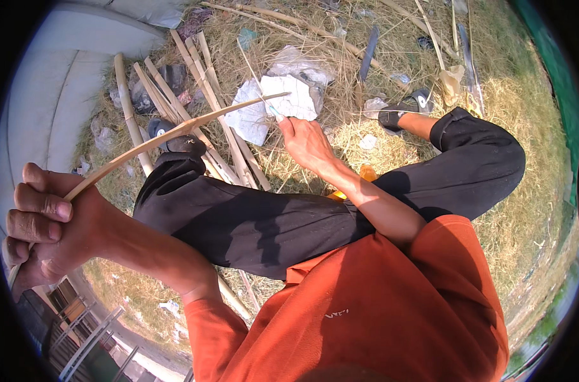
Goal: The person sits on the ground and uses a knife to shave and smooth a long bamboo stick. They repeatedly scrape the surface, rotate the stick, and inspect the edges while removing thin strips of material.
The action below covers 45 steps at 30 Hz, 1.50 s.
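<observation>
My left hand [54,223] is closed around the near end of a long bamboo strip [194,124]. The strip slants up to the right, its tapered dark tip over pale broken stone slabs [296,92]. At the strip's far part, my right hand [307,145] is closed, thumb forward, on a slim tool with a pale blue part [276,112]. Most of that tool is hidden in the fingers, so its kind is unclear. A thin pale sliver [249,65] rises from about where the tool meets the strip.
Split bamboo lengths [206,83] lie beside my left shoe [184,145]. More poles [315,28] cross the dry grass farther off. A dark flat blade-like piece [369,54] lies ahead. My right shoe [391,118] is at right. An orange object [367,173] shows under my right forearm.
</observation>
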Each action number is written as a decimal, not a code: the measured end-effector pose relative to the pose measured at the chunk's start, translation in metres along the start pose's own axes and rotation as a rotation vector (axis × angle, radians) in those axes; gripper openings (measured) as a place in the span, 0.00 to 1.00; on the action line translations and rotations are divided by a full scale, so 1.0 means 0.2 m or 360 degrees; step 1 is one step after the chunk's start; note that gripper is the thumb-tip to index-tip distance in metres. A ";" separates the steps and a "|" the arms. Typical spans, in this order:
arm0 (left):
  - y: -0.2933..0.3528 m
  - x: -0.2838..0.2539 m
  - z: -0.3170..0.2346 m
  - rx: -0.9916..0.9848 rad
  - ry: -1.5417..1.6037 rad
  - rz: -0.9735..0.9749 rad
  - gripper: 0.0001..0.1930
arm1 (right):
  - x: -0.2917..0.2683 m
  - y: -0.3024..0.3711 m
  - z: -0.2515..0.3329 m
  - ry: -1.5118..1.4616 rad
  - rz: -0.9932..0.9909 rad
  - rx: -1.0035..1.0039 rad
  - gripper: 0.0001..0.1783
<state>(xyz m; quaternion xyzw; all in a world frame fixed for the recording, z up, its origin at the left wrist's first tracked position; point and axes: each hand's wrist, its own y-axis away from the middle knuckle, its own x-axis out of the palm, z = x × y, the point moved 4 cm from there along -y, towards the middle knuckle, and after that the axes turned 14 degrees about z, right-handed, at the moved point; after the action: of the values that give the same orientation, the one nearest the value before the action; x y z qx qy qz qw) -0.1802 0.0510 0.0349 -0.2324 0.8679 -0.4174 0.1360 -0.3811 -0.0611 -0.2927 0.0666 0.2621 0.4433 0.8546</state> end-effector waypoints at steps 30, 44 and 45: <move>0.03 -0.04 0.01 0.0129 0.0287 0.0049 0.39 | -0.05 0.06 -0.06 0.0095 -0.0019 0.0004 0.26; 0.04 -0.06 -0.01 0.0122 0.0264 0.0045 0.39 | 0.04 -0.16 -0.14 0.0158 -0.0001 0.0131 0.30; 0.05 -0.06 -0.01 0.0120 0.0241 0.0028 0.39 | 0.07 -0.14 -0.29 0.0172 -0.0002 0.0254 0.30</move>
<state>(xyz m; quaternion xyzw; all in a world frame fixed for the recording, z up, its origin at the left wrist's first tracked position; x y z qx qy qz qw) -0.1737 0.0632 0.0284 -0.1874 0.8614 -0.4649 0.0823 -0.3837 -0.0738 -0.3569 0.1102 0.3424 0.4235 0.8314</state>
